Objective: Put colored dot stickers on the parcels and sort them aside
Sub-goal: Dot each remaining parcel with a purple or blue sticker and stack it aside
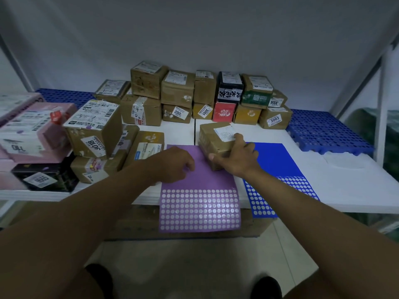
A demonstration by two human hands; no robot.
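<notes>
The right hand (237, 157) is gripping a brown parcel (216, 143) sitting on the bench (345, 180) across the purple sticker sheet (199, 203), while the left hand (172, 164), fingers curled, is picking at that sheet, whose overhanging edge risks it sliding off.

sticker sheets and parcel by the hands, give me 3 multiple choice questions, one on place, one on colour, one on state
1. Where does the purple sheet lie relative to the blue sheet?
A. to its left
B. to its right
C. beneath it

2. What colour is the parcel under the right hand?
A. pink
B. brown
C. black

3. What is the left hand doing?
A. lifting a parcel
B. hanging off the table
C. resting curled on the purple sheet

Answers: 1 A, purple is nearer the left stacks; 2 B, plain brown cardboard; 3 C, its fingers curl onto the sheet.
</notes>
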